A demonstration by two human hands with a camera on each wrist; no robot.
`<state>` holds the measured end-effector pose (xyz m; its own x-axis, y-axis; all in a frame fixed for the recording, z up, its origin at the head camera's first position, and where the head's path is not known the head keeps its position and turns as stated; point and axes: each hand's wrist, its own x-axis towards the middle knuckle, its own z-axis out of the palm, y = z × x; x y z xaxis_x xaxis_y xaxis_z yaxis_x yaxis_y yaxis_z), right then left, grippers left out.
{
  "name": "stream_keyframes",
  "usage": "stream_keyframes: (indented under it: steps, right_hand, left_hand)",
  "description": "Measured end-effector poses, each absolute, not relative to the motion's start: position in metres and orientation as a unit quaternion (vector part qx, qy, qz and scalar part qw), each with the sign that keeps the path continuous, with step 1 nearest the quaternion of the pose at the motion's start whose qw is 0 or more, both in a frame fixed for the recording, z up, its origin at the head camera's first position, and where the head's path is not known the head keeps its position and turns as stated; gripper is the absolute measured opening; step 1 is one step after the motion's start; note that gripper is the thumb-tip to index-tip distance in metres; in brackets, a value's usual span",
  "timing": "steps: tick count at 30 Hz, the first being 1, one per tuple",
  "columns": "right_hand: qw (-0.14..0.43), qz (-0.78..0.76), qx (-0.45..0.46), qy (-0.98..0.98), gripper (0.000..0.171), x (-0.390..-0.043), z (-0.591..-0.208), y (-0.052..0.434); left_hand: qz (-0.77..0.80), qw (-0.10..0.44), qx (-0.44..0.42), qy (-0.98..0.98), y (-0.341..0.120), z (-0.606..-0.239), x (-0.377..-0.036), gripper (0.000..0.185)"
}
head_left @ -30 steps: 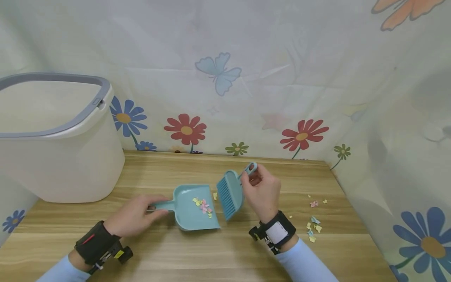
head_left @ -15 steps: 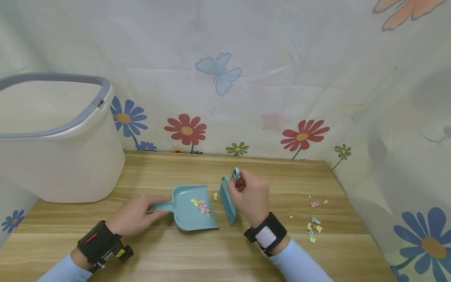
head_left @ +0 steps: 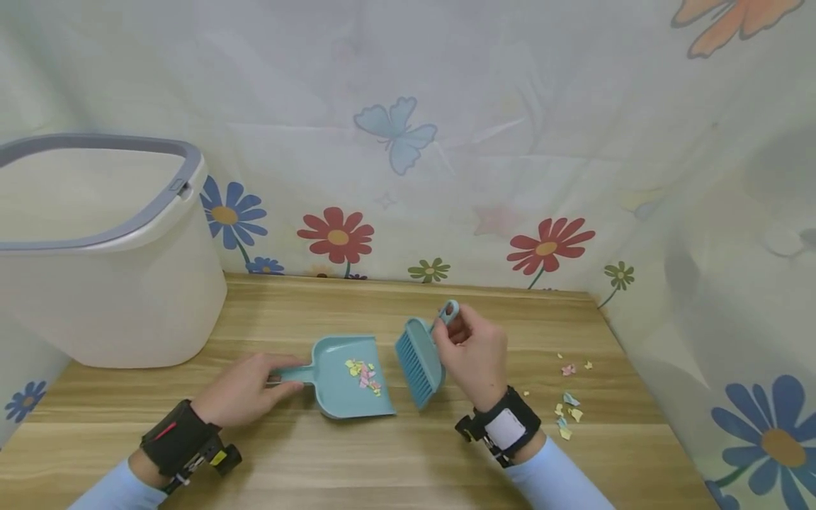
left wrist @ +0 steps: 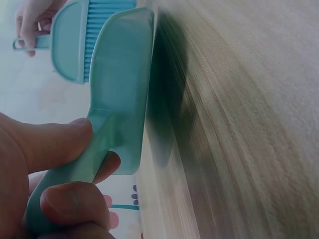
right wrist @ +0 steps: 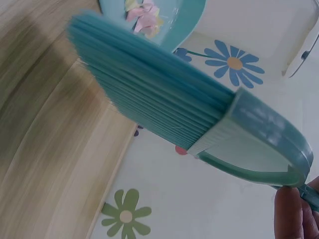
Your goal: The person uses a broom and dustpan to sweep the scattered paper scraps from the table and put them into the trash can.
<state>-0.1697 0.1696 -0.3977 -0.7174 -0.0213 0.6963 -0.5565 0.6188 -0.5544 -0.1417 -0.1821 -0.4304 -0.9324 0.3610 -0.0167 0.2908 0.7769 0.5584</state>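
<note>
My left hand (head_left: 239,393) grips the handle of a light-blue dustpan (head_left: 334,393), whose open edge faces right. Pink and yellow paper scraps (head_left: 365,377) lie in a small heap on the pan. In the left wrist view, thumb and fingers wrap the dustpan (left wrist: 122,74) handle. My right hand (head_left: 474,354) holds a matching small brush (head_left: 421,363) by its looped handle, just right of the pan's lip. The brush is tilted, bristles pointing down and left. In the right wrist view, its long bristles (right wrist: 149,82) overlap part of the pan; only fingertips show at the handle.
A large white bin (head_left: 127,312) with a grey rim stands at the left. More scraps (head_left: 567,411) in yellow, blue and pink are scattered on the wooden table (head_left: 382,467) at the right. A flower-printed curtain (head_left: 472,177) hangs behind the table and along its right side.
The brush moved left toward the pan, then back right and tilted. A yellow scrap that lay between pan and brush is no longer there. The left hand and dustpan stayed nearly still.
</note>
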Motion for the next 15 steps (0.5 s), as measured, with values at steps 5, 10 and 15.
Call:
stream_keyframes:
  steps: [5,10,15]
  right_hand:
    - [0.338,0.394,0.158,-0.84,0.008,-0.165,-0.399,0.189]
    - [0.345,0.404,0.156,-0.833,0.011,-0.156,-0.399,0.212]
    - [0.362,0.406,0.147,-0.827,0.014,-0.142,-0.399,0.235]
  left_hand:
    - [0.294,0.063,0.168,0.939,-0.182,-0.429,-0.141,0.045]
    - [0.307,0.056,0.176,0.934,-0.184,-0.424,-0.14,0.047]
    - [0.323,0.027,0.198,0.925,-0.187,-0.414,-0.136,0.044]
